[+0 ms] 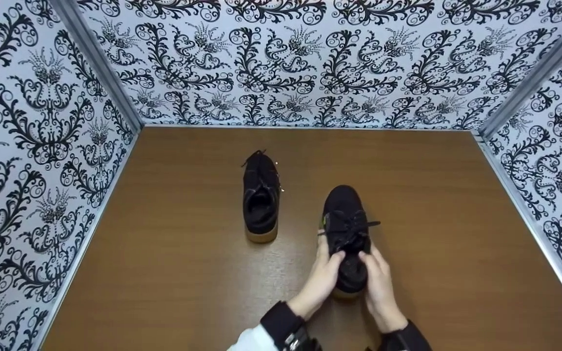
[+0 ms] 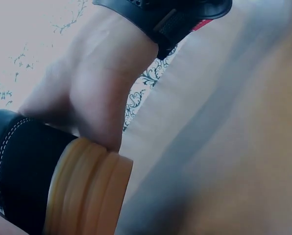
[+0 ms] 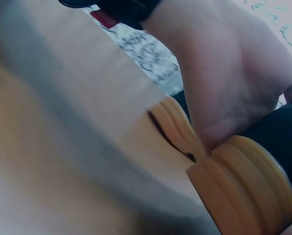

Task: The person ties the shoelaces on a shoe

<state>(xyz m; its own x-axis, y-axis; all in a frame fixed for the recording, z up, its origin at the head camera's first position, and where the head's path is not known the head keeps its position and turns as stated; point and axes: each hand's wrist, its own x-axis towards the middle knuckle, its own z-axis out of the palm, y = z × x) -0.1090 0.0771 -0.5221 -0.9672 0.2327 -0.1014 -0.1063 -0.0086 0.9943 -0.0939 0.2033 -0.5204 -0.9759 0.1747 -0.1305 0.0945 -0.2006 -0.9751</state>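
Observation:
A black lace-up shoe (image 1: 343, 202) with a tan sole points its toe away from me, its laces tied in a bow. My left hand (image 1: 324, 272) grips its left side and my right hand (image 1: 379, 280) its right side, both thumbs at the ankle opening. The wrist views show the ridged tan heel (image 2: 87, 188) close up, with the palms against the shoe's sides. Its matching shoe (image 1: 260, 214) stands upright on the table to the left and farther back, toe also pointing away, touched by neither hand.
The brown wood-look table (image 1: 178, 204) carries both shoes. Walls with a black-and-white scroll pattern (image 1: 281, 63) enclose its back, left and right sides, with grey metal trim (image 1: 90, 229) along the edges.

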